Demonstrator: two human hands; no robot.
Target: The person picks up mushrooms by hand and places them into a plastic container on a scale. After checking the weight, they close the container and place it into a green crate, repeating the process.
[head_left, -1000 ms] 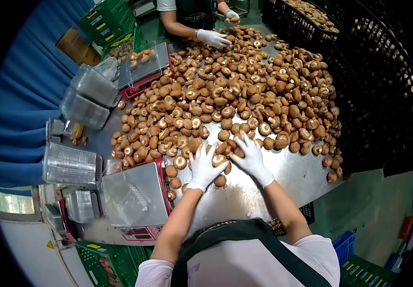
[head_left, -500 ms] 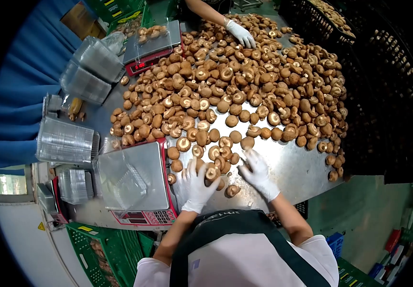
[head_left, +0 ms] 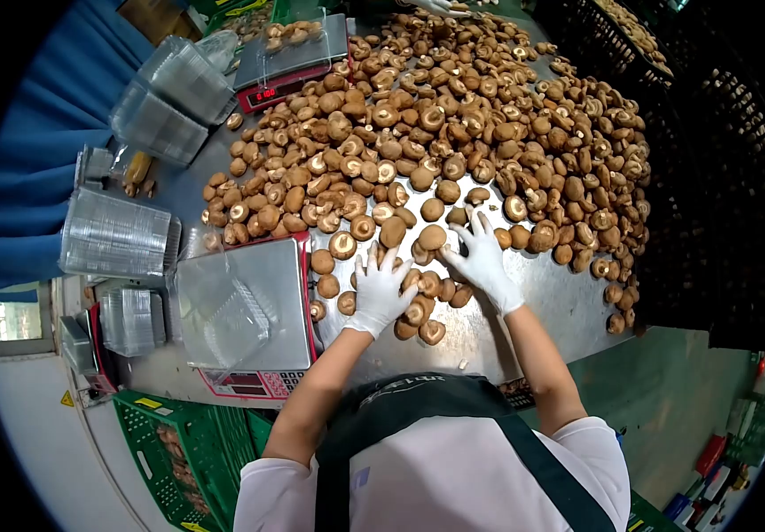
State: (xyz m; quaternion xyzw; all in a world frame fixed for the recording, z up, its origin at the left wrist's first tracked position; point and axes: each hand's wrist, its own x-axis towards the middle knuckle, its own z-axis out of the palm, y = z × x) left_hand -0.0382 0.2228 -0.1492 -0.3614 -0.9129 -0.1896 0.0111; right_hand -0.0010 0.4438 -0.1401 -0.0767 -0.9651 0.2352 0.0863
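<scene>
Both your hands have moved farther out over the metal table (head_left: 560,306) since the earlier frame, the right one most plainly, and several mushrooms now lie together on your side of them. Your co-worker's hand (head_left: 435,4) has shifted toward the top edge of the view.

Your left hand (head_left: 380,293) is palm down with its fingers spread, next to the loose near mushrooms (head_left: 433,332); it grips nothing that you can see. Your right hand (head_left: 486,264) is open too, its fingers reaching between mushrooms at the near edge of the big pile (head_left: 489,133). You cannot tell exactly which caps its fingertips touch.

On your left, the near scale (head_left: 289,341) bears a clear tray (head_left: 239,310) with no mushrooms visible in it. Beyond it, the far scale (head_left: 338,44) carries mushrooms in clear packaging (head_left: 294,34), and stacked clear trays (head_left: 116,235) stand along the left side.

As far as you can see, little is sorted out on your side: only the small group near your hands is drawn apart, while by far the most mushrooms lie loose in the pile, caps and stems facing every way.
</scene>
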